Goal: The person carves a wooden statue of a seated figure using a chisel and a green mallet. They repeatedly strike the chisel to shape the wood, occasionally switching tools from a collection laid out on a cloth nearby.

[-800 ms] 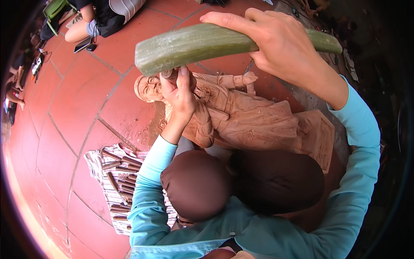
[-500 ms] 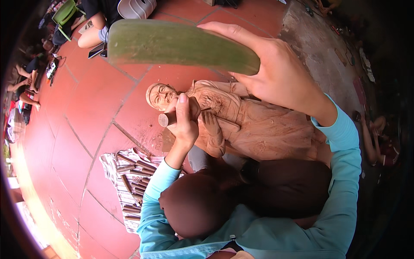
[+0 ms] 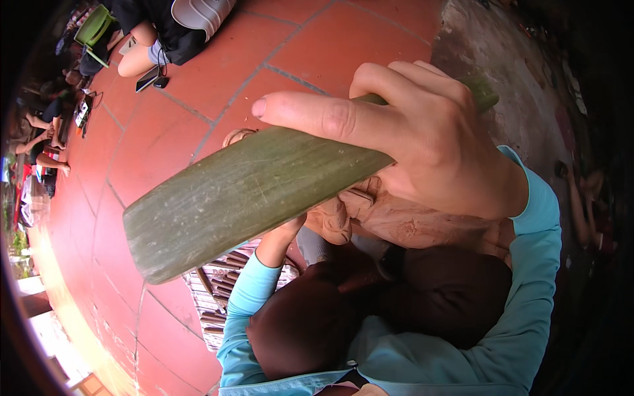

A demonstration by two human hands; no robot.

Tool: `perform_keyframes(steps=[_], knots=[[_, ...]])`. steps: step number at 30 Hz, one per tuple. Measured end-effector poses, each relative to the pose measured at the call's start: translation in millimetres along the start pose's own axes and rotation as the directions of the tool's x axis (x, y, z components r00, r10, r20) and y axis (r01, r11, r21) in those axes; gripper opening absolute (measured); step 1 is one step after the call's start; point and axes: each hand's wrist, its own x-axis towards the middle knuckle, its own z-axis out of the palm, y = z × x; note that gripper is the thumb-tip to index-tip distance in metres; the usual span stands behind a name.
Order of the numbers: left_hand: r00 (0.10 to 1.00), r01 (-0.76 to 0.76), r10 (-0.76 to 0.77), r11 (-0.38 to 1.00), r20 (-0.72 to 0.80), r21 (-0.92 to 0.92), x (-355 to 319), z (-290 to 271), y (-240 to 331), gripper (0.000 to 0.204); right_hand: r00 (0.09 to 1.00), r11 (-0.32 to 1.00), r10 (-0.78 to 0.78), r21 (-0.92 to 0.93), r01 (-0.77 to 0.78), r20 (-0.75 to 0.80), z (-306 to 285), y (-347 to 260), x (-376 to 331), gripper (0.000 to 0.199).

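Note:
My right hand [image 3: 429,142] is closed round a long, flat green wooden mallet [image 3: 244,198], its index finger stretched along the upper edge. The mallet's broad end slants down to the left, close to the camera. Beneath it lies a reddish-brown wooden carving of a robed figure [image 3: 429,221], mostly covered; only the top of its head shows above the mallet. My left hand [image 3: 285,230] is at the carving's near side, with just its wrist and heel showing. The mallet hides its fingers and anything in them.
Several chisels [image 3: 223,287] lie on a striped cloth [image 3: 212,338] beside my left forearm. My bent legs [image 3: 297,317] are close to the carving. Red tiles [image 3: 165,142] cover the floor. At the far left sit other people, with a phone [image 3: 146,79] and green chair [image 3: 94,25] nearby.
The mallet has swung lower and turned, its broad end now down to the left. It covers my left hand, which held a round-handled chisel upright by the carving half a second ago.

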Motion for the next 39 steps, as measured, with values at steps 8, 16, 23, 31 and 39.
perform_keyframes(steps=[8,16,23,31,39], knots=[[0.98,-0.168,0.141,0.966,-0.143,-0.198,-2,45,36,0.035,0.971,1.0,0.018,0.013,-0.021,0.237,-7,9,-12,0.053],[0.84,-0.399,0.277,0.898,-0.467,-0.184,42,85,68,0.022,0.962,0.872,0.222,0.409,-0.27,0.16,-6,19,-10,0.049],[0.864,-0.336,0.27,0.938,-0.425,-0.089,66,92,69,0.014,0.951,0.84,0.291,0.446,-0.308,0.108,-6,33,-7,0.05],[0.877,-0.266,0.185,0.955,-0.443,-0.128,76,95,70,0.014,0.936,0.953,-0.061,-0.26,0.158,0.346,-16,61,19,0.058],[0.947,-0.091,0.035,0.983,-0.318,-0.162,88,90,76,0.011,0.964,0.975,0.017,-0.22,0.044,0.266,-8,55,19,0.055]])
